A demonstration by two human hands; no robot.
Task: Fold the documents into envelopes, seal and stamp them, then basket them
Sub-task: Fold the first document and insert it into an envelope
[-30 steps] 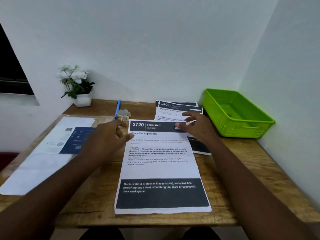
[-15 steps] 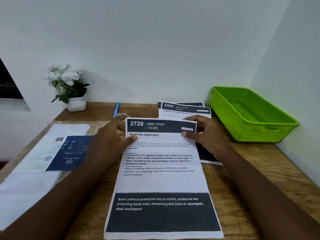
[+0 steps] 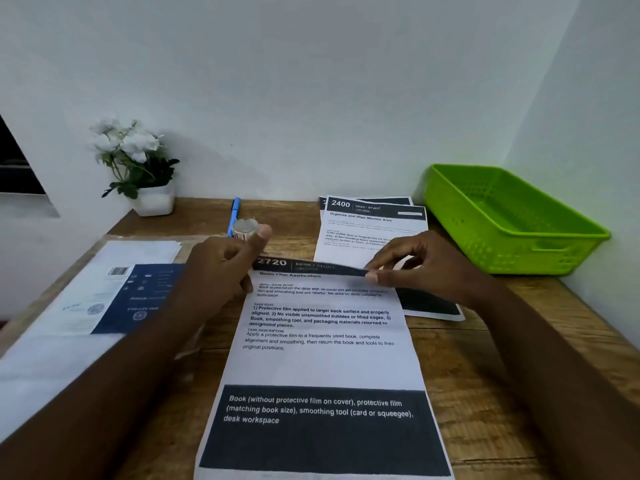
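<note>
Fingers of the left hand [image 3: 221, 268] and right hand [image 3: 426, 268] pinch the raised far edge of the 2720 sheet [image 3: 322, 344], whose near part lies on the desk [image 3: 485, 393]. The green basket [image 3: 512, 220] stands far right.

Both hands are on the "2720" sheet [image 3: 325, 344] lying on the wooden desk [image 3: 491, 375]: left hand [image 3: 214, 268] and right hand [image 3: 422, 268] each pinch a top corner, lifting that edge off the desk. Behind the sheet there's a stack of papers [image 3: 370, 223], right of it a green basket [image 3: 512, 220], left of it envelopes [image 3: 104, 296]
</note>
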